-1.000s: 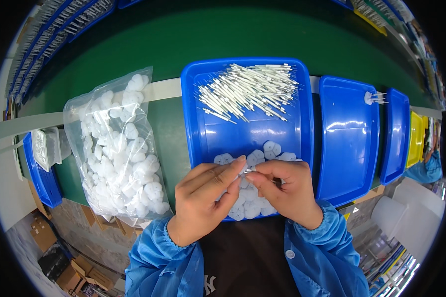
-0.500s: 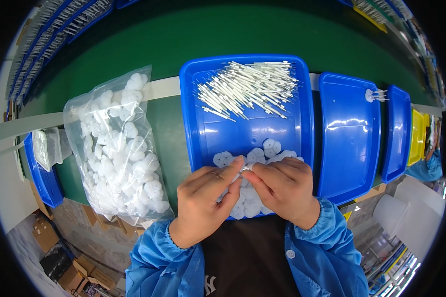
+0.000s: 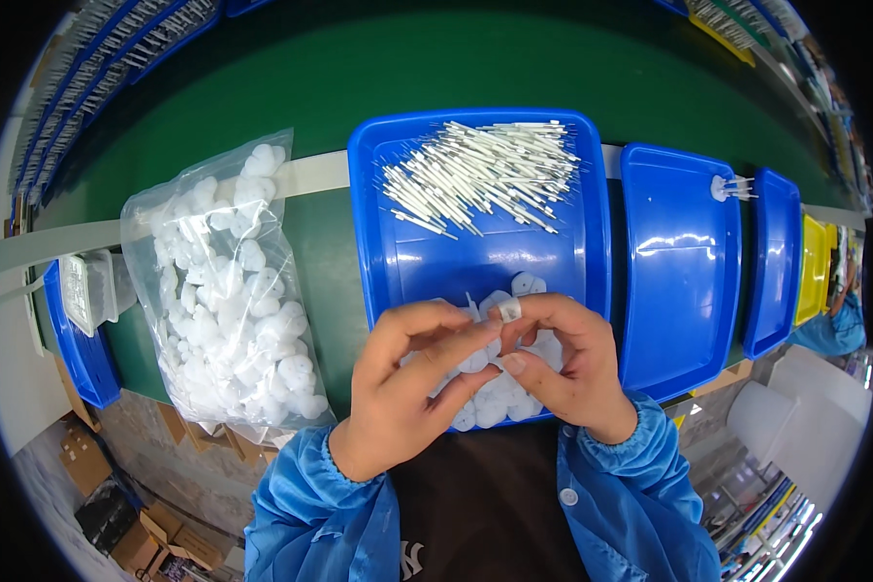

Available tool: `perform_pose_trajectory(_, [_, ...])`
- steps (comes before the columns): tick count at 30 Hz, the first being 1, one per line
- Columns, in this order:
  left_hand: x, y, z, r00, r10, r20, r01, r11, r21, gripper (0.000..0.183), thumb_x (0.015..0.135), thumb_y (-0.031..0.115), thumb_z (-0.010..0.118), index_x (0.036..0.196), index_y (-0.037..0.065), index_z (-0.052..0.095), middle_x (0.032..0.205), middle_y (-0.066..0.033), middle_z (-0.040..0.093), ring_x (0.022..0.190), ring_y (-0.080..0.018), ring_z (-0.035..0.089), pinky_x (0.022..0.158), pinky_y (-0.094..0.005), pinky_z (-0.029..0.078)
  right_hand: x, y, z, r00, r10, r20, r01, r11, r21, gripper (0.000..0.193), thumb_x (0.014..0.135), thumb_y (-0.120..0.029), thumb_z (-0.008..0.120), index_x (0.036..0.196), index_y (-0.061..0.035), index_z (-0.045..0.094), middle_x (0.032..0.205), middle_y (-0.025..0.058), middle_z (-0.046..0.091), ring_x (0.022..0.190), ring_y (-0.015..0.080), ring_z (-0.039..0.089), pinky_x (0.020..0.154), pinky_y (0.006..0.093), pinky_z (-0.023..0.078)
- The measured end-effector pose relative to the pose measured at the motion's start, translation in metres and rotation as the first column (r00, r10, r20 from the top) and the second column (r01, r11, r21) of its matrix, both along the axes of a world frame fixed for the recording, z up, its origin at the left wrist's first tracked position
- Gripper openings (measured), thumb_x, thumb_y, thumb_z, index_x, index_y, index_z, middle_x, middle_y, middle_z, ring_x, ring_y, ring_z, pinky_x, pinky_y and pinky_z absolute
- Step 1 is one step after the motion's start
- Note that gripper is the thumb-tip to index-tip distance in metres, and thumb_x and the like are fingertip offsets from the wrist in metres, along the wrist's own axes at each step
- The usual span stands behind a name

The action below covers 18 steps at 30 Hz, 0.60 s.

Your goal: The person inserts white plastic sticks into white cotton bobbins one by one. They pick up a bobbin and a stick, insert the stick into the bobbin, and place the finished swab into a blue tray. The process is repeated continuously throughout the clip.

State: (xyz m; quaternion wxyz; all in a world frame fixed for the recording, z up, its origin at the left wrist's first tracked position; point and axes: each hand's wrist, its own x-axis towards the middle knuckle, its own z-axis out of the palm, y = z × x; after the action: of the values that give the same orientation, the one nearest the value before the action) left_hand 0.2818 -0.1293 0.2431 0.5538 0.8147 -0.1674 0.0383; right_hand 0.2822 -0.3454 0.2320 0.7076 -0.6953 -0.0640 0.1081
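Two hands are meeting over the near end of a blue tray [image 3: 388,252], at about six o'clock in the view. The left hand [image 3: 412,388] and the right hand [image 3: 563,373] are pinching narrowly together on a small white plastic piece [image 3: 474,361], fingertips touching it from both sides; a white band is showing on one right finger [image 3: 510,309]. Beneath them, a heap of white round pieces [image 3: 500,403] is lying against the tray's near rim, partly hidden by the hands. At twelve o'clock in the same tray, a pile of thin white sticks [image 3: 480,175] is spreading across the far end, well apart from the hands, with bare blue floor between.

At nine o'clock, a clear bag of white pieces [image 3: 228,291] is lying on the green surface [image 3: 339,68], just beside the tray's left wall. At three o'clock, a second blue tray [image 3: 679,272] is sitting close against the first, and beyond it a third blue tray [image 3: 774,262] and a yellow tray [image 3: 813,270] are lining up. The bench edge is running just below the wrists, blue sleeves [image 3: 320,514] crossing it.
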Motion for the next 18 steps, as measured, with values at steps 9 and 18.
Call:
perform_pose_trajectory(9, [-0.002, 0.006, -0.002, 0.998, -0.065, 0.026, 0.064, 0.997, 0.032, 0.055, 0.077, -0.007, 0.093, 0.129, 0.003, 0.079, 0.127, -0.0131, 0.062, 0.107, -0.0232, 0.072, 0.089, -0.0342, 0.065, -0.001, 0.003, 0.003, 0.982, 0.079, -0.172, -0.055, 0.989, 0.139, 0.034, 0.094, -0.002, 0.082, 0.126, -0.0012, 0.07, 0.101, 0.0053, 0.076, 0.092, 0.0103, 0.073, 0.082, 0.0267, 0.056])
perform_pose_trajectory(18, [0.0, 0.008, 0.004, 0.993, -0.098, 0.064, 0.088, 0.985, 0.151, 0.056, 0.077, -0.001, 0.095, 0.13, 0.005, 0.079, 0.124, -0.013, 0.069, 0.103, -0.0267, 0.072, 0.084, -0.0357, 0.062, 0.001, 0.003, 0.012, 0.998, 0.033, -0.055, -0.039, 0.992, -0.119, 0.026, 0.093, -0.005, 0.085, 0.115, 0.0006, 0.073, 0.089, 0.0053, 0.078, 0.078, 0.0122, 0.075, 0.07, 0.0265, 0.059])
